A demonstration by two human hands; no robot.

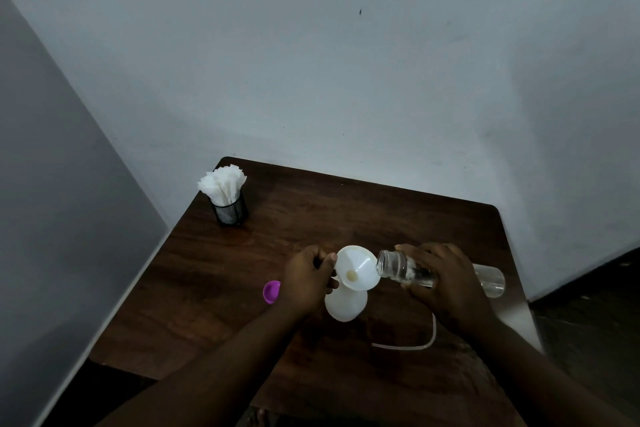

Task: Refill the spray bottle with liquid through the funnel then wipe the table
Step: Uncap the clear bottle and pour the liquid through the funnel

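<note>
A white spray bottle (346, 305) stands on the dark wooden table (242, 270) with a white funnel (358, 265) set in its neck. My left hand (306, 282) is wrapped around the bottle's neck just under the funnel. My right hand (446, 282) grips a clear plastic bottle (393, 263) tipped on its side, its open mouth touching the funnel's right rim. A little liquid shows inside the clear bottle near its mouth. A purple cap (271, 291) lies on the table left of my left hand. A thin white tube (427, 340) curves on the table near my right forearm.
A black mesh cup (230, 211) stuffed with white paper napkins (223, 182) stands at the table's far left corner. Walls close in behind and to the left. The table's right edge (519, 288) lies just past the clear bottle's base.
</note>
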